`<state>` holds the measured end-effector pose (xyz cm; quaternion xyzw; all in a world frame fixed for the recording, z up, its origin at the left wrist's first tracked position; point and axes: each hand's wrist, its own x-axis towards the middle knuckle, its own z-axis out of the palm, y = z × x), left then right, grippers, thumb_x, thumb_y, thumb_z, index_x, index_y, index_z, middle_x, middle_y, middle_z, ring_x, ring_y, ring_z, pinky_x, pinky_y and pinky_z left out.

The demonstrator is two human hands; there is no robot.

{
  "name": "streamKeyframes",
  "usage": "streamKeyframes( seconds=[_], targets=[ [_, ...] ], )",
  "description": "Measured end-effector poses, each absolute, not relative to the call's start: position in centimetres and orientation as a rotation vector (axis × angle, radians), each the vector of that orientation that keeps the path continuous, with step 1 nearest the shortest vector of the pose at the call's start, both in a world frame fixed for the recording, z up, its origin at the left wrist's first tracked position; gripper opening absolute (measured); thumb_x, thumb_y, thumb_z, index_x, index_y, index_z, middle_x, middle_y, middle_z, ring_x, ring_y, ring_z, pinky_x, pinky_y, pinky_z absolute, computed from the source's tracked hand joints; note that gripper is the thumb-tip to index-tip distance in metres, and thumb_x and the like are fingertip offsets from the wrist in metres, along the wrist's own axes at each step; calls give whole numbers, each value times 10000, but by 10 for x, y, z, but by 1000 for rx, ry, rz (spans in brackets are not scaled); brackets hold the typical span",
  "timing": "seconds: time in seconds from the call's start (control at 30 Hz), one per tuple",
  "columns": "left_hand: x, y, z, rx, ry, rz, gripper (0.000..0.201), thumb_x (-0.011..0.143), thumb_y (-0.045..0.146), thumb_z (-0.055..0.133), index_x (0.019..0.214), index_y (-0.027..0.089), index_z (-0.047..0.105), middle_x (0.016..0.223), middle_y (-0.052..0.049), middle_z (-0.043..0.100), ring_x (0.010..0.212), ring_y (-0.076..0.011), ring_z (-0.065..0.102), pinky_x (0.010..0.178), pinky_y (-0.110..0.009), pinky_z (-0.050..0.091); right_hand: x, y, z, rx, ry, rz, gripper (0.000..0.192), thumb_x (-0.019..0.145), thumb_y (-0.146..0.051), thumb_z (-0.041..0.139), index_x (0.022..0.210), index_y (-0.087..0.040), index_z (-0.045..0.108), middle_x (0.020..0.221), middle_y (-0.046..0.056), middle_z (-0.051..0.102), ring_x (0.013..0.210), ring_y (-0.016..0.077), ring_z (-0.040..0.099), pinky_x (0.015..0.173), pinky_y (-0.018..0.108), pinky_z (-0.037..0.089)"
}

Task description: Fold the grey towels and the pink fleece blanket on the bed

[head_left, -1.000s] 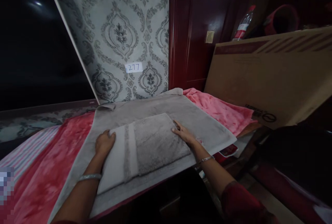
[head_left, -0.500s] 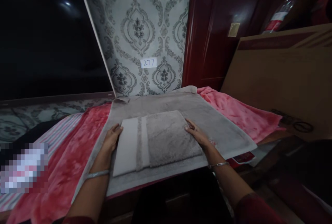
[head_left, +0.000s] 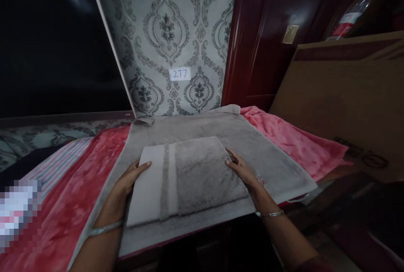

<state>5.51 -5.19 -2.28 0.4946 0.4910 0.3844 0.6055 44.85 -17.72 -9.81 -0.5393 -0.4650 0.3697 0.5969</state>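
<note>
A folded grey towel (head_left: 206,175) with a pale smooth band at its left end lies between my hands. My left hand (head_left: 129,177) grips its left edge, thumb on top and the other fingers mostly hidden beneath. On the opposite side my right hand (head_left: 242,169) pinches the right edge, thumb and fingertips at the border. Under the towel spreads a larger grey cloth (head_left: 268,154), flat, with its far corners slightly turned up.
Red plush fabric (head_left: 78,183) and a striped cloth (head_left: 61,165) lie to the left. Pink fabric (head_left: 293,137) covers the right side. A large cardboard box (head_left: 341,91) stands at the right with a bottle (head_left: 353,15) above it. A dark screen (head_left: 57,49) is at the upper left.
The folded towel has come slightly nearer and to the left, with both hands still on its edges. The view has shifted a little.
</note>
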Motion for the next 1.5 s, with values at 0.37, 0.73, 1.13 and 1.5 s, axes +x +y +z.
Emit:
streamKeyframes(
  seconds=[0.37, 0.73, 1.13, 1.5],
  targets=[
    [55, -60, -18, 1190, 1177, 778, 555, 510, 421, 890, 948, 162, 666, 748, -70, 723, 602, -229, 666, 531, -301, 538, 440, -186, -76, -1250, -1164, 875, 931, 718, -550, 758, 1523, -278, 380, 1553, 97, 418, 1428, 294, 380, 1185, 485, 272],
    [55, -57, 28, 1179, 1202, 919, 535, 516, 328, 872, 983, 156, 676, 713, -70, 721, 555, -265, 672, 493, -348, 554, 437, -159, -23, -1199, -1218, 809, 788, 699, -299, 702, 1458, -307, 491, 1501, -7, 491, 1438, 284, 362, 1204, 475, 216],
    [44, -37, -14, 1059, 1377, 837, 391, 629, 252, 860, 940, 133, 654, 789, -122, 737, 623, -253, 705, 539, -326, 586, 437, -127, -85, -1292, -912, 1007, 759, 690, -370, 733, 1404, -203, 540, 1344, 109, 625, 1274, 298, 544, 1106, 485, 395],
    [46, -47, -10, 1075, 1255, 796, 547, 526, 237, 885, 1005, 155, 635, 729, -74, 721, 572, -240, 684, 515, -318, 559, 427, -132, -67, -1337, -1131, 1003, 499, 722, -325, 666, 1214, -242, 667, 1131, 24, 735, 1058, 302, 657, 969, 461, 513]
  ],
)
